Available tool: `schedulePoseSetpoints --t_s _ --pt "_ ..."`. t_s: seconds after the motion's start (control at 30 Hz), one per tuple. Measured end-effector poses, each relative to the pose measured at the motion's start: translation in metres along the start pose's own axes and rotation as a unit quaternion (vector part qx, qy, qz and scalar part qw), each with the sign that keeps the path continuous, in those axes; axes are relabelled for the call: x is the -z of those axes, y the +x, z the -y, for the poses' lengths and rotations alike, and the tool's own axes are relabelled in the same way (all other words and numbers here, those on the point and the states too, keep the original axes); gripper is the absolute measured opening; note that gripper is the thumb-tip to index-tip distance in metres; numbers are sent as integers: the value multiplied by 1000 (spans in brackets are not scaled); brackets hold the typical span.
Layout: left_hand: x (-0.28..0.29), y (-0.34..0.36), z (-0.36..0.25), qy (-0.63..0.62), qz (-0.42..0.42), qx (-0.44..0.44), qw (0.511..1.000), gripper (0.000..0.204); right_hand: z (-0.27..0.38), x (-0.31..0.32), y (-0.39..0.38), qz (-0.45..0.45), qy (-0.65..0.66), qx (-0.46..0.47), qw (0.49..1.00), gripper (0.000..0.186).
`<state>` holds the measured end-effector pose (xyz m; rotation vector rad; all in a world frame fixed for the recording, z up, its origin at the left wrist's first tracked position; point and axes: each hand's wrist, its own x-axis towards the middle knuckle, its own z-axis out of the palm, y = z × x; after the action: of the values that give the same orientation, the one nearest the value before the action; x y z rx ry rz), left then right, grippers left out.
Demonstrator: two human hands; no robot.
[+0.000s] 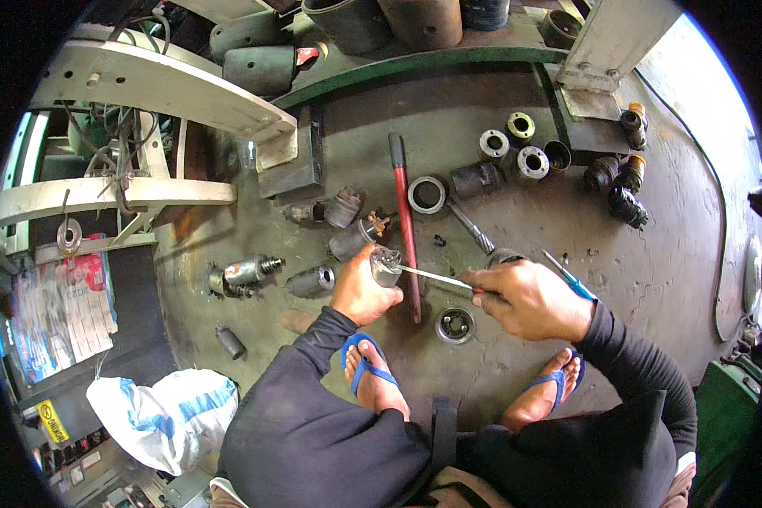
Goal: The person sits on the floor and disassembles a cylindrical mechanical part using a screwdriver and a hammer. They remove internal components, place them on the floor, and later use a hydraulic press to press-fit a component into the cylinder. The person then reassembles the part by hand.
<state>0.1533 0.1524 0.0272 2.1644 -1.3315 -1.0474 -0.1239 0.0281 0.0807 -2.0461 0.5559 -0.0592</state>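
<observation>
My left hand (pixel 362 290) is wrapped round a short metal cylinder (pixel 386 269) with an uneven top end. In my right hand (pixel 529 300) is a screwdriver (pixel 436 277), its handle mostly hidden by the fingers. The bright shaft points left, and its tip meets the cylinder's upper end or lies just by it. Between the hands, a long red bar (pixel 405 229) with a black grip lies on the floor. Nearer me sits a round metal disc (pixel 455 325) with holes. A thin blue-handled tool (pixel 571 278) lies beyond my right wrist.
Dark metal cylinders (pixel 311 282), a metal ring (pixel 427 195) and a splined shaft (pixel 471 227) lie about on the floor. Ringed parts (pixel 533 162) and greasy parts (pixel 626 207) sit at the far right. A white frame (pixel 169 93) stands left, above a white sack (pixel 165 419).
</observation>
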Motion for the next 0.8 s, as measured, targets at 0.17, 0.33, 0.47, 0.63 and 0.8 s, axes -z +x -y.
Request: schedulePoseSetpoints --t_s 0.17,0.33,0.47,0.63,0.8 --pt "4 6 12 -23 -26 7 999 57 -4 8 5 4 19 10 1000 31" --pt "26 23 41 -156 -114 81 978 46 25 -7 -34 24 -83 -51 995 45" --pt "32 9 28 -324 0 90 942 64 19 -5 -39 -46 22 -76 996 34" --pt "19 -1 -1 -159 57 106 980 56 32 4 -38 -35 52 -109 992 28" --pt "-1 -2 16 -31 -20 30 999 47 28 -5 -38 -43 30 -80 995 31"
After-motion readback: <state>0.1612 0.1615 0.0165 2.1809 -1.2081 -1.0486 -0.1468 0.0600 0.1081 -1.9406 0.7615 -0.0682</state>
